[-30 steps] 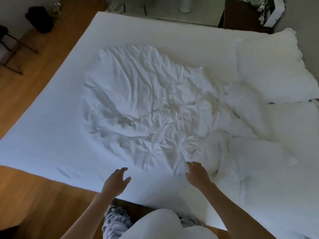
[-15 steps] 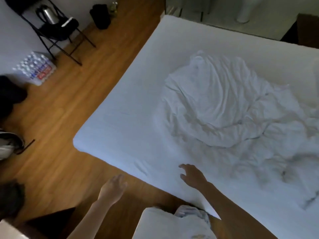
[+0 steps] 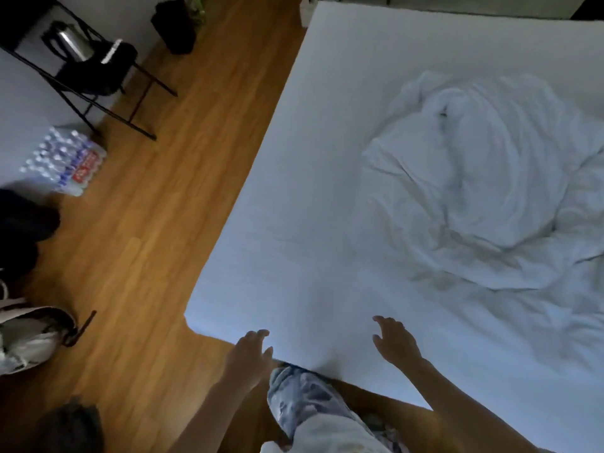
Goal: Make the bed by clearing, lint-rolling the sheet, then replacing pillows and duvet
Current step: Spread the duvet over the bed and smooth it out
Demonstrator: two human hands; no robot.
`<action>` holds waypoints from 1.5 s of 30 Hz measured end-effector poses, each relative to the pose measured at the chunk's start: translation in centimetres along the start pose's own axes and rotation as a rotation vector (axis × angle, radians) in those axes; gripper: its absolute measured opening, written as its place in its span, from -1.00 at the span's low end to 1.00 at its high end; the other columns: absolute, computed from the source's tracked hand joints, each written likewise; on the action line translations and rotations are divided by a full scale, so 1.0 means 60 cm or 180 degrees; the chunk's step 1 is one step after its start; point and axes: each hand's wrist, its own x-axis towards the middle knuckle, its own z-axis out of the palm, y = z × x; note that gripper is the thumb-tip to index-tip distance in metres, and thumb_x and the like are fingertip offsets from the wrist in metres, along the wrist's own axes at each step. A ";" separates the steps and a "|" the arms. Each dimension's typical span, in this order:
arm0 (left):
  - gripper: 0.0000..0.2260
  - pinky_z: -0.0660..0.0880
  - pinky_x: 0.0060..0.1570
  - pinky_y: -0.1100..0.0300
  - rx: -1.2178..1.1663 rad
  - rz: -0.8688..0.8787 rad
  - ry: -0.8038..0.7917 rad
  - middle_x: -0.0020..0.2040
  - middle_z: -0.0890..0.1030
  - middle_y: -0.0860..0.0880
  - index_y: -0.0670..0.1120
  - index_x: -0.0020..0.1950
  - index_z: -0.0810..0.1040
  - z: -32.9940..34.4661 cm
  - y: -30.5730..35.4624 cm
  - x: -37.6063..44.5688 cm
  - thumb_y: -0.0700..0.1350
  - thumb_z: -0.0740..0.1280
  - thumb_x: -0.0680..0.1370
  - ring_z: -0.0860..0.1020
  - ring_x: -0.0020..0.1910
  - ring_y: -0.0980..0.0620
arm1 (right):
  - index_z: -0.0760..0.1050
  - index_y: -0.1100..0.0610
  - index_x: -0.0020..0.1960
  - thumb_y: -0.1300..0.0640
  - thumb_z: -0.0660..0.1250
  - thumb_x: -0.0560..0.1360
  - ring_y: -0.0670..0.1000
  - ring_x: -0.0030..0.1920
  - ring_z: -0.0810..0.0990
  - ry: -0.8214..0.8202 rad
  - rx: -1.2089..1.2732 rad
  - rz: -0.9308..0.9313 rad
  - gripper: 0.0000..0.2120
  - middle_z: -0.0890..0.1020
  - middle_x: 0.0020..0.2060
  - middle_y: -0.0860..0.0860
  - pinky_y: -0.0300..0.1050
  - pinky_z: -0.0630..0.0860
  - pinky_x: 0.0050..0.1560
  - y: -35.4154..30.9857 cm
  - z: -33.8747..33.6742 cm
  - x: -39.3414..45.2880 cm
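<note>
From my feed, the bed (image 3: 327, 158) fills most of the view, its white sheet (image 3: 294, 256) stretched flat across the near corner. The crumpled white duvet (image 3: 474, 197) lies bunched in a heap on the sheet toward the right side of the bed, well apart from both hands. Wooden floor (image 3: 147, 240) runs along the left of the bed. On it, near the wall, stands a black folding chair (image 3: 98, 70) with a metal kettle (image 3: 70, 40) on its seat, and just below it a shrink-wrapped pack of water bottles (image 3: 65, 161). My right hand (image 3: 395, 341) hovers over the sheet near the bed's near edge, fingers loosely spread and slightly curved, grasping nothing; I cannot tell whether the fingertips touch the fabric. My left hand (image 3: 250, 358) is at the near edge of the bed, fingers relaxed and extended toward the sheet, empty; whether it touches the edge I cannot tell.
</note>
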 end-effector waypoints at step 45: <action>-0.68 0.48 0.23 0.04 -0.1552 0.3695 0.0939 0.18 0.57 -0.22 -0.21 0.25 0.43 -0.013 0.484 0.613 -0.10 0.28 0.54 0.49 0.18 -0.14 | 0.60 -0.08 -0.14 0.10 0.34 0.40 -0.26 -0.23 0.61 0.2346 0.3433 0.0416 -0.89 0.66 -0.29 -0.23 -0.42 0.44 -0.23 -0.028 -0.246 0.234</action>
